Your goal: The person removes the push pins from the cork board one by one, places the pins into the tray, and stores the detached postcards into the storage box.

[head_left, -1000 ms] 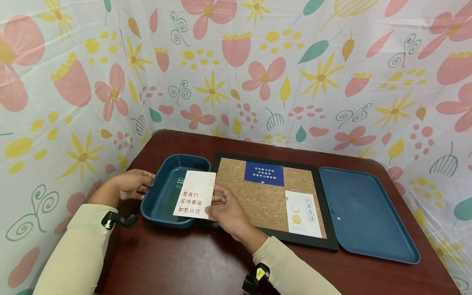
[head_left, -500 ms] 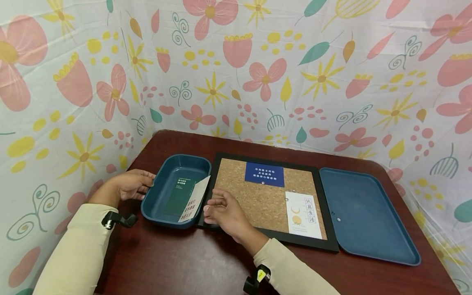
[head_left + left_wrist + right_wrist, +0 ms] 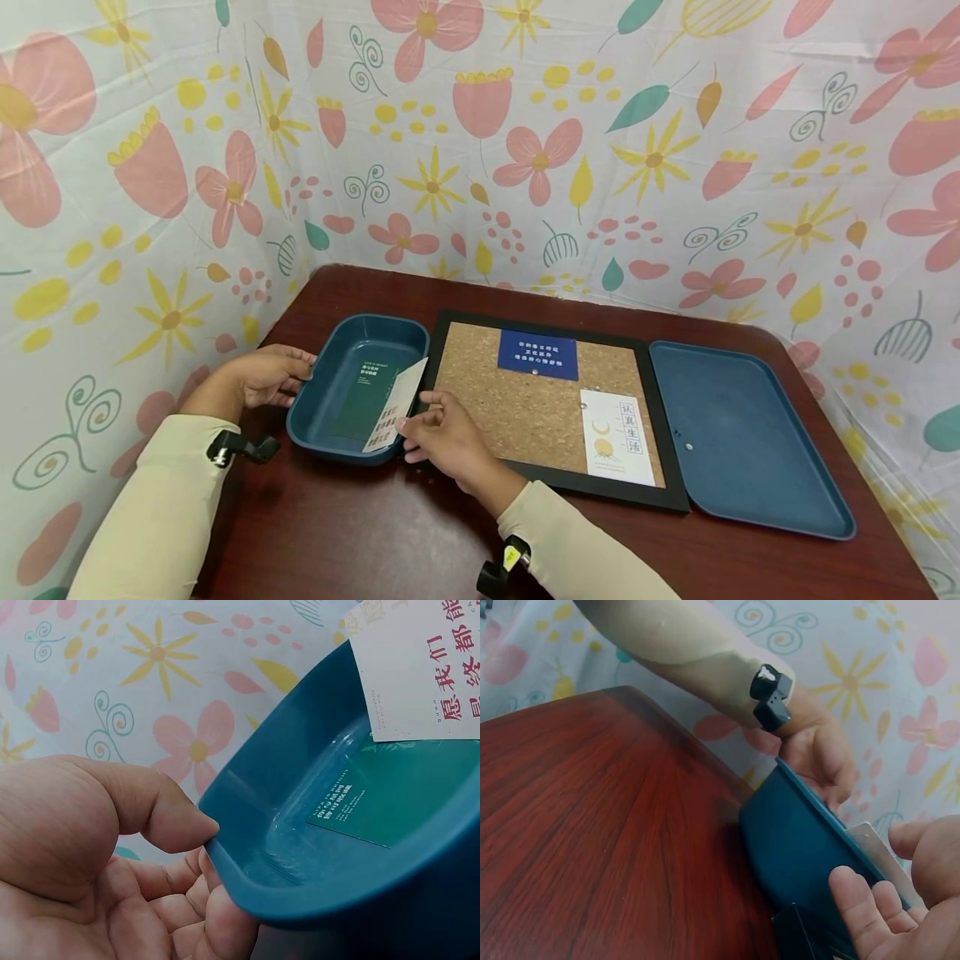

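My left hand (image 3: 279, 375) pinches the left rim of a deep blue plastic box (image 3: 322, 417), thumb over the edge and fingers outside. In the box a dark green card (image 3: 358, 404) lies flat. A white card with red Chinese writing (image 3: 397, 400) leans tilted against the right wall, partly over the green one. My right hand (image 3: 453, 442) is at the box's right side. In the right wrist view its thumb is above the rim by the white card (image 3: 877, 851), with the fingers outside; firm contact is hard to tell.
Right of the box lies a black-framed cork board (image 3: 502, 417). A blue card (image 3: 537, 354) and a white moon-print card (image 3: 617, 435) are pinned to it. Farther right is a shallow blue tray (image 3: 742, 442) with small pins. Floral cloth (image 3: 540, 158) walls the dark red table (image 3: 337, 533).
My right hand has let go of the white card, which now leans inside the box. After drawing back, it has moved left to the box's right rim. My left hand stays put.
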The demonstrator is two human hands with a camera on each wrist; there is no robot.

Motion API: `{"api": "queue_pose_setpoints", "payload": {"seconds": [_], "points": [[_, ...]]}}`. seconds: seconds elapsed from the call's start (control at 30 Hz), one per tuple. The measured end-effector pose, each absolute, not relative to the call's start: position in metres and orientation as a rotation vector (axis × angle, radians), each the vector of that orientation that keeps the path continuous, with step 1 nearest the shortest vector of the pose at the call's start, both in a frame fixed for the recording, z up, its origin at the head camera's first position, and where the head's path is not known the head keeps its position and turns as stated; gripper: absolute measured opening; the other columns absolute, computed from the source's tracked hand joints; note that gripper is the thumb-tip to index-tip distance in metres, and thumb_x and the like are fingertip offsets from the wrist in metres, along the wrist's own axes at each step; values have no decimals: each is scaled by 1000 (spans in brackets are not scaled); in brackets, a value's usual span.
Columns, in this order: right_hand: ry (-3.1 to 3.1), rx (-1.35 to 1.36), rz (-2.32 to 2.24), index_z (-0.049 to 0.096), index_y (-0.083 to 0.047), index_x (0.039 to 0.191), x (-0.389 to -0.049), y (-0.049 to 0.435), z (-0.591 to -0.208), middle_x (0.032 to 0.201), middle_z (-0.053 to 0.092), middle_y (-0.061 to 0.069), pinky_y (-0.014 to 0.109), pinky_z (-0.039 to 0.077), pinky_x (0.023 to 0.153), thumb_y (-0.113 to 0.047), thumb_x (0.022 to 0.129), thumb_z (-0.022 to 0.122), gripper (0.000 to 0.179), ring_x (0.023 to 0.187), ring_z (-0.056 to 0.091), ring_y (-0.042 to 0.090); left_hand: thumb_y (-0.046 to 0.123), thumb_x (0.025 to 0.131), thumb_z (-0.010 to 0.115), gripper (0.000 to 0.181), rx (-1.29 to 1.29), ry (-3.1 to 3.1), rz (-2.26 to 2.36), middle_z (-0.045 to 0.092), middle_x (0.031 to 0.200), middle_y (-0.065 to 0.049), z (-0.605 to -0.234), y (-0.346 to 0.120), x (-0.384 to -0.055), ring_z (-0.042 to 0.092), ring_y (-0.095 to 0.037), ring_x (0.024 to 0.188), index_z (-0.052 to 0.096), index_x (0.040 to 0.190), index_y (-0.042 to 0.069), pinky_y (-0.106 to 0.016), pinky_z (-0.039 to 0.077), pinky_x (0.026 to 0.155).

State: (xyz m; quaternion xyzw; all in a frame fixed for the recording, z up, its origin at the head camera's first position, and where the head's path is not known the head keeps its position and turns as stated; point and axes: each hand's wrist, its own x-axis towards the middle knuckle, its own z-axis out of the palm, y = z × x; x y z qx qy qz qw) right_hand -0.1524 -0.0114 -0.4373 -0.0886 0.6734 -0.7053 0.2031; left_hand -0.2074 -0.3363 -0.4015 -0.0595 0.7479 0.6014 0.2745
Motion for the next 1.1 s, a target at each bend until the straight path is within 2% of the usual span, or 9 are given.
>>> {"api": "queue_pose_setpoints", "payload": {"seconds": [0.1,0.3,0.53,0.67,0.87,1.1], "points": [[1883,-235,-1979,39,6,143,-152,-14,-439,97,67,15,37,62,65,-5,94,73,60,76,68,25,6,103,50,17,-146,2015,1614,64,92,-4,-401,-336,-207,64,-14,77,50,119,1,-32,56,65],[1929,-244,-1970,42,3,140,-152,-16,-443,96,67,14,31,60,58,-2,96,69,52,71,67,21,6,103,51,17,-154,2023,1612,63,92,-4,-401,-335,-207,64,-14,77,49,120,2,-31,55,65],[2052,-371,-1882,51,-6,139,-148,-15,-441,96,63,10,36,59,55,-5,99,62,42,74,68,33,6,103,51,20,-170,2034,1607,64,92,-5,-403,-333,-208,64,-14,77,49,122,0,-32,56,65],[2081,-388,-1830,55,-9,143,-146,-14,-438,98,61,9,39,59,55,-11,99,65,45,76,68,35,6,102,51,23,-164,2047,1603,65,93,-6,-403,-332,-208,65,-15,78,48,124,-2,-33,56,65],[2050,-376,-1840,52,-10,148,-146,-13,-437,102,58,9,34,58,54,-12,99,66,51,77,68,26,4,101,51,28,-171,2060,1604,66,94,-7,-403,-332,-208,66,-15,79,47,127,-4,-33,57,65],[2036,-397,-1833,46,-6,151,-148,-8,-439,104,63,9,34,58,57,-10,99,66,56,80,68,27,4,101,51,32,-192,2135,1549,66,97,-8,-402,-330,-207,66,-17,82,46,130,-6,-34,57,67]]}}
